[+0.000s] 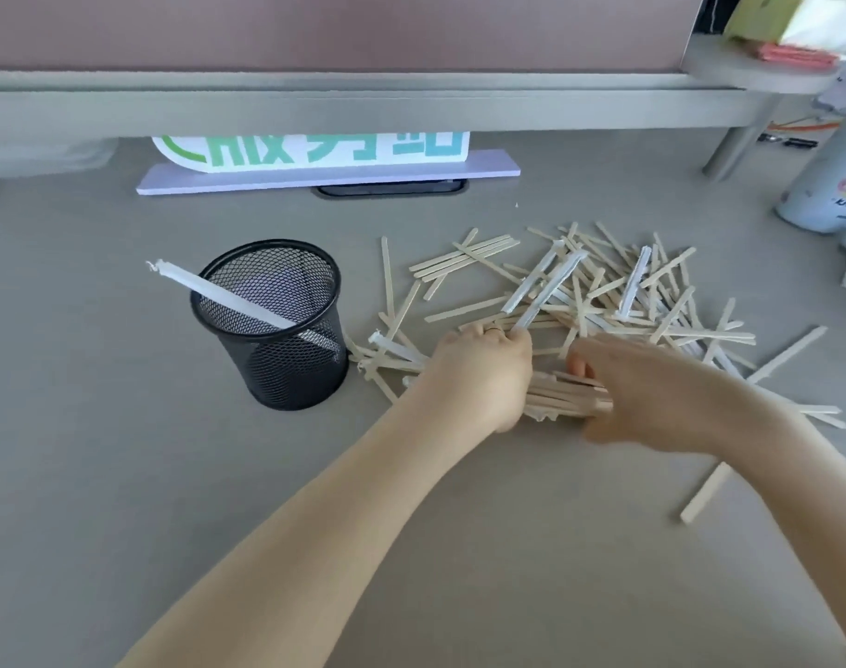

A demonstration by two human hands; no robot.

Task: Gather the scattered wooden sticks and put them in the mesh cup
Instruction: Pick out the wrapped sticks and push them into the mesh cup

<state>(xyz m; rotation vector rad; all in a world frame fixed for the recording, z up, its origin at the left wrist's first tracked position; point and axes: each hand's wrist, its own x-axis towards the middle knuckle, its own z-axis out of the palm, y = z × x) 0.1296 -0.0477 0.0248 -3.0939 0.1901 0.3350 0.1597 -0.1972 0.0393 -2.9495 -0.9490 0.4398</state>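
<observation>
A black mesh cup (271, 325) stands upright on the grey desk, left of centre, with one plastic-wrapped stick (218, 296) leaning out of it to the left. Several pale wooden sticks (604, 291) lie scattered in a heap to its right, some in clear wrappers. My left hand (479, 373) and my right hand (652, 392) face each other at the heap's near edge, both closed on the ends of one bundle of sticks (563, 395) held level between them. A single stick (705, 491) lies apart at the near right.
A white sign with green letters on a lilac base (329, 173) stands behind the cup. A grey shelf (363, 108) spans the back on legs. A white bottle (830, 185) stands at the far right edge.
</observation>
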